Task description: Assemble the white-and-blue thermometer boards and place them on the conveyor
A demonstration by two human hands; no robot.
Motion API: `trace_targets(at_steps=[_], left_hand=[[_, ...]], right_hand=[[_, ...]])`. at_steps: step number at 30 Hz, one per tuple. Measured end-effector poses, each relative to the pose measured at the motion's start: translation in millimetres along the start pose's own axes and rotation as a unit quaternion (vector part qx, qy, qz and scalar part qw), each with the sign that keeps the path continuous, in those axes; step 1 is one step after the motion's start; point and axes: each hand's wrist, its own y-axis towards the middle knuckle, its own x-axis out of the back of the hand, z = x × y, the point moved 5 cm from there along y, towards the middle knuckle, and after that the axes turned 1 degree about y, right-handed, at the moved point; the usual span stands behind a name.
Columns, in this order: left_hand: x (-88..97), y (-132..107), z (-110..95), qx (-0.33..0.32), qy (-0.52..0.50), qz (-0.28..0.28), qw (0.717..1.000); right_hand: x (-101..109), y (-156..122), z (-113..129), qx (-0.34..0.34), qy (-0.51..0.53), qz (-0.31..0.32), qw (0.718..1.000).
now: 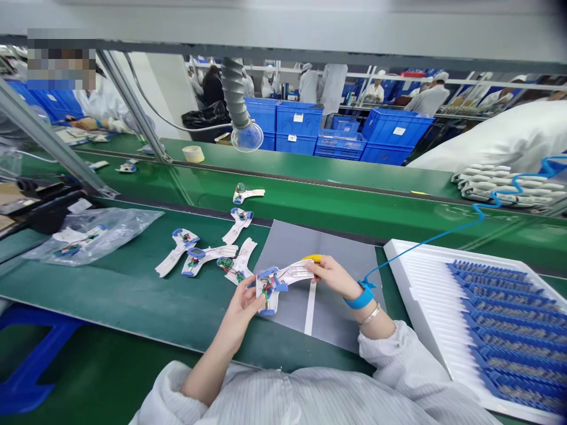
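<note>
Both hands hold one white plastic device shell (283, 277) with a blue part and red and green wires inside, above a grey mat (328, 254). My left hand (241, 310) grips its blue lower end. My right hand (330, 274) pinches its white upper end, and a yellow thing (312, 257) shows just behind the fingers. A blue strap (361, 297) with a coiled blue cord circles my right wrist. Several similar white shells (201, 257) lie on the green bench to the left.
A white tray (425, 283) with rows of blue parts sits at the right. A clear plastic bag (93, 233) lies at the left. Two more shells (245, 193) ride the green conveyor behind. Blue crates and people in white coats fill the background.
</note>
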Motion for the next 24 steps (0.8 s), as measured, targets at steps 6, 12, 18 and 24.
trace_targets(at_steps=[6,12,18,24], left_hand=[[41.9,-7.1,-4.7,-0.099,0.298,-0.079,0.946],[61.6,3.1,-4.8,-0.087,0.368,-0.118,0.918],[73.1,17.6,9.0,-0.017,0.232,-0.107,0.967],[70.7,7.8,23.6,0.103,-0.096,-0.155,0.978]], right_hand=[[82.2,15.4,-29.8,-0.009,-0.057,-0.206,0.977],[85.6,32.1,-19.9,0.046,-0.142,-0.236,0.960],[-80.3,43.8,5.1,0.190,-0.287,-0.020,0.939],[-141.3,35.8,10.1,0.267,-0.467,0.095,0.838]])
